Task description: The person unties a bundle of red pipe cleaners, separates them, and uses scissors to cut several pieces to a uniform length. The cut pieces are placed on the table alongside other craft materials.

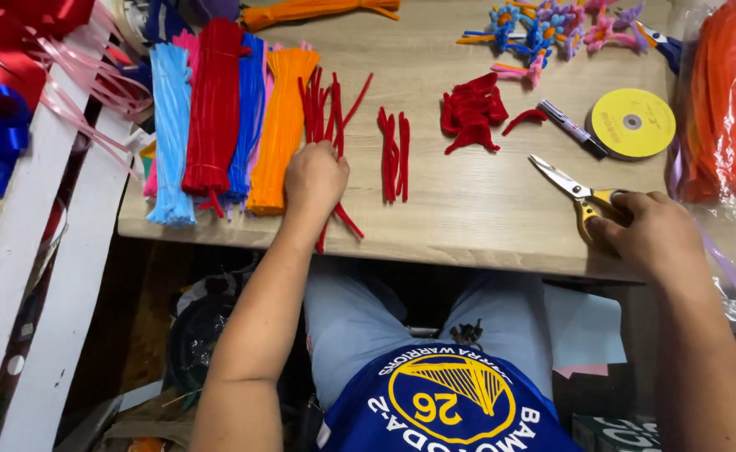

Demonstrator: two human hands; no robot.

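The left hand (315,177) lies palm down on a loose bunch of red pipe cleaners (328,117) near the front of the wooden desk (468,218), its fingers curled over the stems and pressing them to the desk; some stems fan out above the hand and a few stick out below it toward the desk's edge. The right hand (648,233) rests at the desk's front right, its grip closed around the yellow handles of a pair of scissors (571,189), whose metal blades point up and left and lie nearly together. Just left of the left hand lie bundles of pipe cleaners side by side: orange (282,125), dark blue (249,117), red (214,109) and light blue (171,134). Between the hands lie a few short red pieces (393,155) and a pile of bent red pieces (471,113). Beyond the scissors are a black marker (571,127) and a yellow roll of tape (632,122). Finished pipe-cleaner flowers (544,29) sit at the far edge.
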